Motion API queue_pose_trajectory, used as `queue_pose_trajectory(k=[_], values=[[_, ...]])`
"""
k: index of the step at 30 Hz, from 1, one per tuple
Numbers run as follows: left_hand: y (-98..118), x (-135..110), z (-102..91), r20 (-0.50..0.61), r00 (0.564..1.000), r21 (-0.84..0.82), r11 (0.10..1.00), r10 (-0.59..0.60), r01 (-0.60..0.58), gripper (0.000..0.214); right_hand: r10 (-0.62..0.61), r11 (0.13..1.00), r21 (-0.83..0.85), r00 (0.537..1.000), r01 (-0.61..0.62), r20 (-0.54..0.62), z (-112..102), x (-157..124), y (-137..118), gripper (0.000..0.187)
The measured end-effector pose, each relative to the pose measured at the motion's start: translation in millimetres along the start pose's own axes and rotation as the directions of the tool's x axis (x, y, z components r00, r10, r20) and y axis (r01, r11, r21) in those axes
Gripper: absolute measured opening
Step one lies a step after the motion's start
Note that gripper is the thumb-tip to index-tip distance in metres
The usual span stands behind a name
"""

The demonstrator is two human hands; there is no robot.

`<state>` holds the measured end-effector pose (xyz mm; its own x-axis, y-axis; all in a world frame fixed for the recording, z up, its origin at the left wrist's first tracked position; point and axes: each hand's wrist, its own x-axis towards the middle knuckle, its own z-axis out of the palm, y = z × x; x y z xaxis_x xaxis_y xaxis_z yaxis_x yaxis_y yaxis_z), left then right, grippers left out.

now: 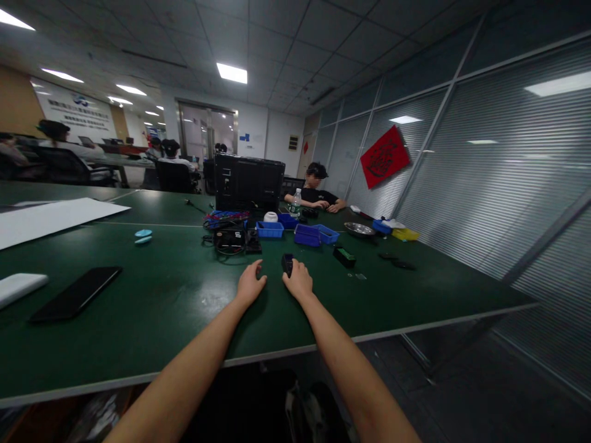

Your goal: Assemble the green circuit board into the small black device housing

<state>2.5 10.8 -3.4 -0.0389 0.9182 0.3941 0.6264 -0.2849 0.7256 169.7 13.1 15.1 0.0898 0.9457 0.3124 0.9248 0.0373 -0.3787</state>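
A small black boxy device [287, 263] stands on the green table, its kind too small to make out. My right hand [300, 282] has its fingers closed around the right side of this device. To the left, my left hand [252, 284] hovers at or rests on the tabletop, fingers slightly curled and thumb apart, with nothing in it. A gap of bare table lies between the two hands. Right of my right hand is a black box with a green top [345, 257].
Blue trays [269, 230], a purple-blue bin [307, 235] and a black power adapter with cables [229, 241] lie beyond my hands. Behind them stands a black monitor [249, 183]. A co-worker [318, 194] sits across the table. A dark flat slab [76, 293] lies left.
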Motion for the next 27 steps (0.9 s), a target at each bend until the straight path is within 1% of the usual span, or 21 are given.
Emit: queue_pose_trajectory(k=[2,4,6,7,9,11,13,16,17,20,22,25,27], values=[[0.1,0.2,0.3,-0.005,1.0,0.002,1.0,-0.001,0.001,0.051,-0.009,1.0,0.02,1.0,0.009,0.0,1.8,-3.0,-3.9,0.059],[0.1,0.7,0.1,-0.015,1.0,-0.004,1.0,-0.003,0.003,0.048,-0.059,0.995,0.086,0.998,0.057,0.021,3.6,-5.0,-7.9,0.06],[0.0,1.2,-0.7,-0.041,0.999,-0.014,1.0,-0.007,0.007,0.044,-0.15,0.965,0.226,0.987,0.132,0.062,5.6,-4.6,-10.7,0.054],[0.2,1.3,-1.3,-0.062,0.998,-0.018,1.0,-0.014,0.013,0.042,-0.196,0.935,0.315,0.978,0.165,0.07,6.7,-3.3,-11.2,0.05],[1.2,1.2,-2.8,-0.113,0.993,-0.02,0.999,-0.028,0.026,0.043,-0.239,0.858,0.476,0.97,0.195,0.034,8.9,1.1,-10.1,0.045],[3.7,0.2,-3.9,-0.158,0.987,-0.005,1.0,-0.025,0.025,0.049,-0.191,0.804,0.569,0.981,0.173,-0.028,10.9,6.2,-6.8,0.047],[7.6,-1.5,-3.9,-0.168,0.986,0.041,0.999,0.02,-0.013,0.058,-0.109,0.79,0.603,0.993,0.112,-0.043,12.8,10.4,-2.9,0.051],[13.9,-4.5,-1.9,-0.096,0.991,0.138,0.987,0.098,-0.084,0.068,-0.031,0.803,0.595,0.999,0.035,-0.016,15.5,13.8,1.0,0.052],[15.6,-5.3,-1.0,-0.057,0.992,0.165,0.981,0.109,-0.098,0.066,-0.022,0.806,0.591,1.0,0.028,-0.017,16.3,14.4,1.6,0.052],[18.7,-6.7,0.4,0.056,0.994,0.203,0.973,0.097,-0.106,0.049,-0.016,0.799,0.601,0.999,0.032,-0.032,18.6,16.4,3.4,0.05],[19.9,-7.2,-0.2,0.102,0.991,0.203,0.973,0.092,-0.111,0.042,-0.003,0.778,0.628,1.0,0.018,-0.025,19.7,18.0,5.0,0.049],[21.7,-8.4,-2.9,0.121,0.986,0.189,0.973,0.112,-0.133,0.037,0.012,0.742,0.67,1.0,-0.015,0.009,20.9,20.1,8.0,0.048],[22.5,-9.5,-5.3,0.1,0.988,0.187,0.973,0.115,-0.132,0.034,0.011,0.722,0.691,1.0,-0.026,0.026,21.4,20.8,9.7,0.046]])
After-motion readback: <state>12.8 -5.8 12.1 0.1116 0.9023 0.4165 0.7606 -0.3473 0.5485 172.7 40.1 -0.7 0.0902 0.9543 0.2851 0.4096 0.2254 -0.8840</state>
